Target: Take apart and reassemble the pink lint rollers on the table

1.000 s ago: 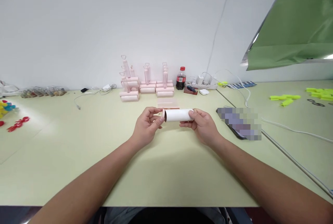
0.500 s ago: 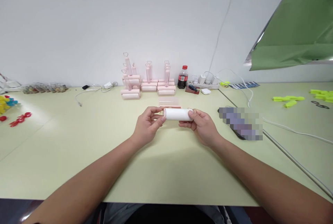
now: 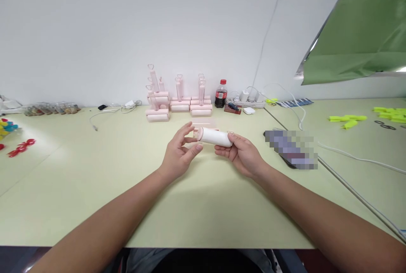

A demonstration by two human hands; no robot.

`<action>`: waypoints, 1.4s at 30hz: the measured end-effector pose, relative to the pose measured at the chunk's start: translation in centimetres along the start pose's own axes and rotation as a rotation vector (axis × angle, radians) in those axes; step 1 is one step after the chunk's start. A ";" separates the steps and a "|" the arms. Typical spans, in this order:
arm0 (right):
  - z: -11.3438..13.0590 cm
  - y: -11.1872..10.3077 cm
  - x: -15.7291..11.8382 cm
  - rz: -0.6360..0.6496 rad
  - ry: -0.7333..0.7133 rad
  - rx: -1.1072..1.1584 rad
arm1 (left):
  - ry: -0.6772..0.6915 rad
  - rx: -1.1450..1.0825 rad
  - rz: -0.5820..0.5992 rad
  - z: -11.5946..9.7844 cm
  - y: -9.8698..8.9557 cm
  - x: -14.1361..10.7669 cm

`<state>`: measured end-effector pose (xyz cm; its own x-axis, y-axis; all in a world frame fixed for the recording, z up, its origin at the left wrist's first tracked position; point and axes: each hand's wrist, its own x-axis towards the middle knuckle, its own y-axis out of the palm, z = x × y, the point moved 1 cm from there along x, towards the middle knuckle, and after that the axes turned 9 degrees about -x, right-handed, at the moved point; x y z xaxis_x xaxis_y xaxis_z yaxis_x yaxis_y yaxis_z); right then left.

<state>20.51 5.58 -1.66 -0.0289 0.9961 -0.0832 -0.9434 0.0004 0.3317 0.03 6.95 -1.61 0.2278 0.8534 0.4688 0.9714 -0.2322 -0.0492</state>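
The pale green table (image 3: 95, 205) extends across the view. Above it, the left hand (image 3: 180, 151) is open, thumb and fingers parted; the right hand (image 3: 242, 153) grips the right end of the white roll (image 3: 215, 137), pink end cap (image 3: 200, 134) beside the left fingers.

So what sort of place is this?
Probably a workroom for light handwork: a long pale-green table against a white wall, a group of similar pink handled items near it, and a white roll in the right hand.

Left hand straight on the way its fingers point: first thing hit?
Probably the pink end cap of the white roll in the right hand; depth between cap and left hand is unclear.
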 end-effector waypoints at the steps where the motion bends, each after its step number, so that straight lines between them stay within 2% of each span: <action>1: 0.0 -0.1 0.1 -0.022 0.001 0.012 | 0.018 0.044 -0.027 -0.2 0.0 -0.1; 5: 0.0 -0.2 0.3 -0.099 -0.001 0.036 | 0.048 0.198 -0.168 -0.7 0.3 -0.6; 7: -0.2 -0.2 0.3 -0.096 -0.019 0.030 | 0.017 0.230 -0.071 -0.6 0.6 -0.8; 10: -0.5 -0.1 0.4 -0.053 -0.055 0.016 | -0.029 0.211 0.202 -0.2 1.0 -0.9; 11: -0.6 -0.1 0.4 -0.039 -0.062 0.007 | -0.026 0.204 0.223 -0.1 1.1 -0.9; 15: -0.9 0.0 0.2 0.049 -0.063 -0.058 | -0.044 0.168 0.049 0.3 0.6 -0.4; 18: -1.1 -0.1 0.2 0.193 -0.064 -0.185 | -0.105 0.081 0.043 0.5 0.1 0.1; 20: -1.1 -0.7 0.6 0.230 -0.088 -0.375 | -0.120 0.016 -0.035 0.4 -0.3 0.5; 23: -1.0 -1.9 1.7 0.143 -0.169 -0.777 | -0.153 -0.073 -0.235 0.2 -1.1 1.1; 26: -0.7 -2.2 2.5 0.104 -0.185 -1.192 | -0.203 -0.136 -0.332 0.2 -1.6 1.6; 28: -0.6 -1.9 2.6 0.125 -0.189 -1.389 | -0.225 -0.149 -0.348 0.4 -1.7 1.8; 30: -0.4 -1.3 2.3 0.149 -0.233 -1.469 | -0.236 -0.152 -0.349 0.6 -1.7 1.8; 35: -0.5 -1.0 1.4 0.114 -0.365 -1.556 | -0.232 -0.158 -0.318 0.7 -1.5 1.5; 39: -0.7 -1.4 1.6 0.195 -0.377 -1.625 | -0.228 -0.143 -0.273 0.6 -1.4 1.4; 42: -0.6 -1.6 1.7 0.136 -0.377 -1.601 | -0.223 -0.138 -0.266 0.8 -1.6 1.3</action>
<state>21.75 7.22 -2.91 -0.2839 0.9452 0.1615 -0.3086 0.0694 -0.9487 -1.11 8.85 -1.65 -0.0081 0.9695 0.2450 0.9838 -0.0361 0.1756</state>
